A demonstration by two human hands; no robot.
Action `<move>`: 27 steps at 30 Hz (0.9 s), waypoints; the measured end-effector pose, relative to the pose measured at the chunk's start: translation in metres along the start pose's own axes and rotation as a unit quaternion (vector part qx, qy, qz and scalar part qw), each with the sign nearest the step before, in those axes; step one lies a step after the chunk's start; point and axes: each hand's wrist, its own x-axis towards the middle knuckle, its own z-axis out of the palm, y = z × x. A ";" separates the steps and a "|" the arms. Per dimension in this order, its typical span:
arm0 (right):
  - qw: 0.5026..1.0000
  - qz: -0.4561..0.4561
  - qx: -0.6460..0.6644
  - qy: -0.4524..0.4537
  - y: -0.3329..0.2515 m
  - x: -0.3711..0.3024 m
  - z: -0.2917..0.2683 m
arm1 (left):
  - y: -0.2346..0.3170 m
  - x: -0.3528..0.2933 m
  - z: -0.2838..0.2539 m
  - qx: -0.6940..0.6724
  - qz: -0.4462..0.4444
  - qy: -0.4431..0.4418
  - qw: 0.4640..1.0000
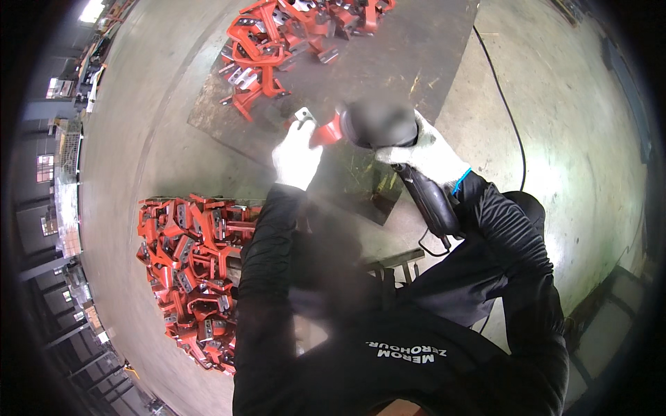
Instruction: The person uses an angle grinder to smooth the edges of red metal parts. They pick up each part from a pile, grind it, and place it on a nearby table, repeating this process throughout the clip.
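My left hand, in a white glove, is closed around a red metal bracket; a bare metal plate with a hole stands up from its fingers. My right hand, also gloved in white, grips a black angle grinder near its head. The grinder's round front end is blurred and comes up against the bracket's right side; whether they touch, I cannot tell. Both hands are held above a dark metal sheet on the floor.
A heap of red brackets lies on the far part of the sheet. Another large heap of them covers the floor at my left. A black cable curves along the floor at right. Close to my legs is a metal frame.
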 end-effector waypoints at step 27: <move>0.985 0.108 0.132 0.027 -0.026 -0.008 -0.004 | -0.005 0.007 -0.012 -0.003 0.010 0.025 1.000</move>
